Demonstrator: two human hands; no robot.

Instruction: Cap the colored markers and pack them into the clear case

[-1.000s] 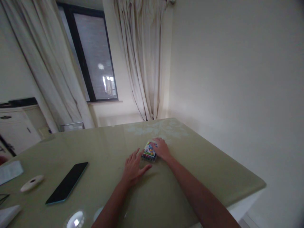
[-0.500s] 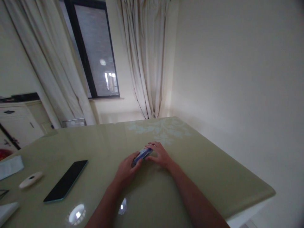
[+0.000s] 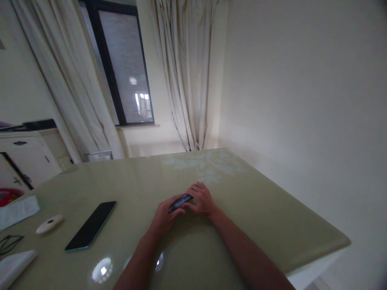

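Between my hands is a small dark blue pack (image 3: 181, 201) with a shiny face; its exact kind is too small to tell. My left hand (image 3: 163, 214) grips its left end, with thumb in front and fingers behind. The right end is in my right hand (image 3: 201, 199), whose curled fingers lie over the top while the thumb presses the near side. Fingers hide both ends of the pack. Below lies the greenish, glossy covering of the table (image 3: 256, 213), and I cannot tell whether the pack touches it.
To the left lie a dark tablet or large phone (image 3: 91, 226), an oval white object (image 3: 49, 224), a pale sheet (image 3: 19, 211), a black cable (image 3: 10, 243) and a white device (image 3: 16, 266). The table's right edge runs near a bare wall (image 3: 302, 100).
My right hand has closed further over the pack, so less of it shows, and the hands are nearer together. The view has shifted slightly left.
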